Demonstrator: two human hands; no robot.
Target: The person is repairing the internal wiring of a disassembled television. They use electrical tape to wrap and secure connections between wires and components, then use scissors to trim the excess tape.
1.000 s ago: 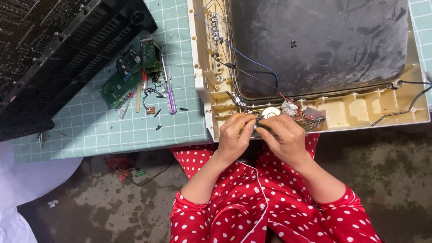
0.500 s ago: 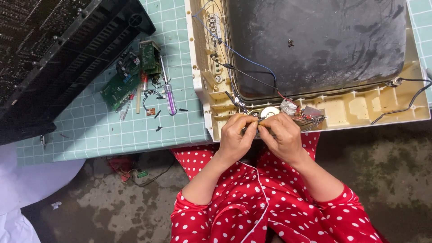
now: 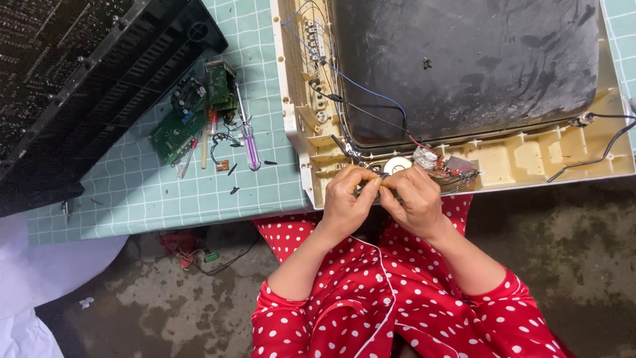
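On the bench (image 3: 165, 199), covered with a green squared mat, lay two green circuit boards (image 3: 192, 109) close together. Just beside them rested a screwdriver with a purple handle (image 3: 250, 142) and some small dark bits. A big black ribbed casing (image 3: 79, 86) filled the far left corner. Under the bench edge, a tangle of wires (image 3: 192, 248) lay on the stained concrete floor (image 3: 165, 311).
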